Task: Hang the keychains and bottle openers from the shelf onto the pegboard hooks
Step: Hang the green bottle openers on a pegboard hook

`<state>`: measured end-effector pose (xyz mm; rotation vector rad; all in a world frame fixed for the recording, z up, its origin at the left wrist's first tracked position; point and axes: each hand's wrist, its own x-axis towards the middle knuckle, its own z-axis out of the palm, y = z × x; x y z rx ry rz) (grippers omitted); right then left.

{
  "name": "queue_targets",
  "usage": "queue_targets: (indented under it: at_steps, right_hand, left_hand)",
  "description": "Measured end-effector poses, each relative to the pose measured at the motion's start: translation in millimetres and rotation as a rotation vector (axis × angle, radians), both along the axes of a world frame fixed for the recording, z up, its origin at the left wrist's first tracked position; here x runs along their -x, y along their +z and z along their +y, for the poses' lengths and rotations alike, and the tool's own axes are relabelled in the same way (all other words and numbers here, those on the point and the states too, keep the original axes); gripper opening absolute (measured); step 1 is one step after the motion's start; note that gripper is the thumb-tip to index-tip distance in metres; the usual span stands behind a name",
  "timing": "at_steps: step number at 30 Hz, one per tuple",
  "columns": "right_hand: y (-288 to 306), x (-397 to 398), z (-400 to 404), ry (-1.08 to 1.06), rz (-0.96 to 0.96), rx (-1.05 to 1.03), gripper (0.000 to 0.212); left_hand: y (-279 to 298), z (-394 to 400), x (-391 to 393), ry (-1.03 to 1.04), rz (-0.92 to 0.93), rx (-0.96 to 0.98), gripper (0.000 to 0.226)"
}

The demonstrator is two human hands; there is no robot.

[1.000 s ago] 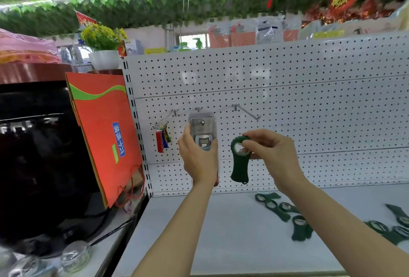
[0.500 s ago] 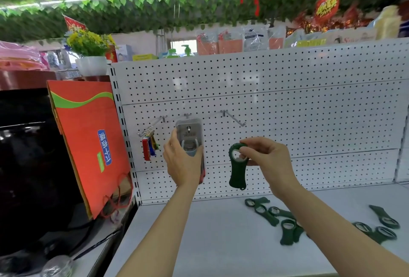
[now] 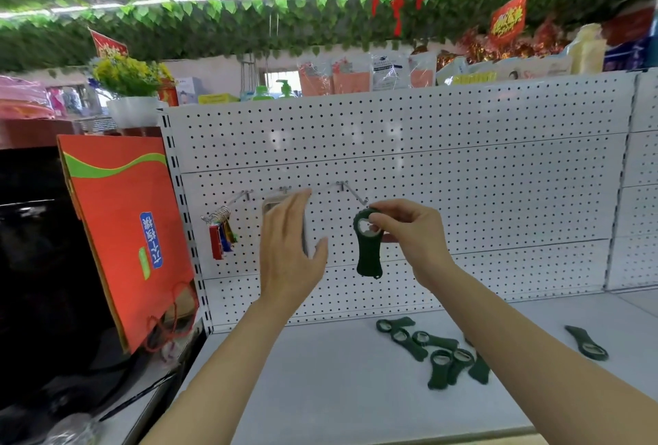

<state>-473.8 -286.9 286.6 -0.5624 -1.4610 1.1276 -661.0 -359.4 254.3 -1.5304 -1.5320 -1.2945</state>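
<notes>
Nearest the camera, two bare forearms reach up from the bottom edge toward a white perforated metal pegboard [image 3: 463, 202]. Below them lies the pale grey shelf [image 3: 320, 391], where a loose cluster of dark green plastic bottle openers [image 3: 432, 350] waits near the pegboard's foot, with one more green opener [image 3: 587, 343] lying well apart to the right.

The right hand [image 3: 414, 231] pinches the ring end of a dark green paddle-shaped bottle opener [image 3: 368, 245] between thumb and fingertips. The opener hangs with its long axis upright, ring at the top and handle pointing down. Its ring sits just below and beside the tip of the bare slanted metal hook [image 3: 354, 192], which juts out from the board toward the viewer and down to the right. The coming move likely turns on this: the ring must rise slightly and go back over that tip, and the right hand is plainly the nearer one.

The left hand [image 3: 288, 249] has its fingers straight and laid flat against a clear-packaged silver bottle opener [image 3: 281, 206] that seems to hang from the middle hook [image 3: 285, 190]; whether it is fully seated I cannot tell.

Farther left on the board, a bunch of red, blue and green keychains [image 3: 220, 234] hangs on the left hook [image 3: 238, 197].
</notes>
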Motion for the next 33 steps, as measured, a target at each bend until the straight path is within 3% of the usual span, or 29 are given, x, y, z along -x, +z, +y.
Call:
queue_targets:
  at_steps: [4, 9, 19, 33]
  right_hand:
    - [7.9, 0.5, 8.5, -0.003, 0.016, -0.012, 0.012]
    - [13.6, 3.1, 17.6, -0.007, 0.042, -0.024, 0.011]
    - [16.6, 14.8, 45.7, 0.039, 0.094, 0.063, 0.011]
    - [6.3, 52.0, 97.8, 0.009, 0.11, 0.155, 0.013]
  left_hand:
    - [11.4, 0.8, -20.7, -0.123, 0.173, 0.139, 0.078]
    - [19.3, 13.9, -34.3, -0.182, 0.255, 0.277, 0.077]
    - [23.3, 40.3, -31.3, -0.26, 0.058, 0.401, 0.078]
    - [28.2, 92.4, -10.0, -0.156, 0.058, 0.57, 0.086]
